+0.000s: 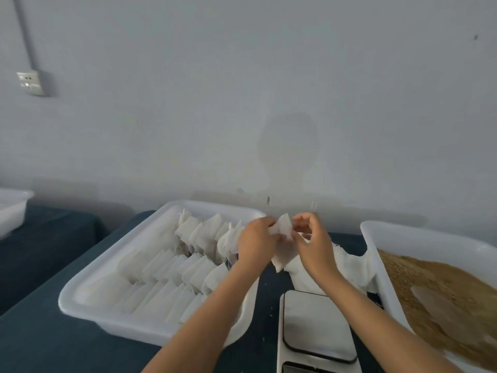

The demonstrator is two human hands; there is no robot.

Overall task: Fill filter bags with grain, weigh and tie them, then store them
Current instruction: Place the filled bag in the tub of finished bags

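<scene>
A white filter bag (pixel 283 239) hangs in the air between my two hands, above the gap between the trays. My left hand (pixel 256 242) pinches its left upper edge. My right hand (pixel 312 242) pinches its right upper edge with curled fingers. To the left, a white tray (pixel 80 289) holds rows of several filled, tied filter bags (pixel 188 254). At the right, a second white tray (pixel 376 254) holds brown grain (pixel 435 278) with a pale scoop (pixel 441 302) lying on it. A scale (pixel 317 327) sits in front, below my forearms.
A heap of empty white filter bags (pixel 347 267) lies on the dark tablecloth (pixel 32 343) between scale and grain tray. Another white tray (pixel 10 208) stands at the far left on a separate table. A grey wall with a socket (pixel 29 82) runs close behind.
</scene>
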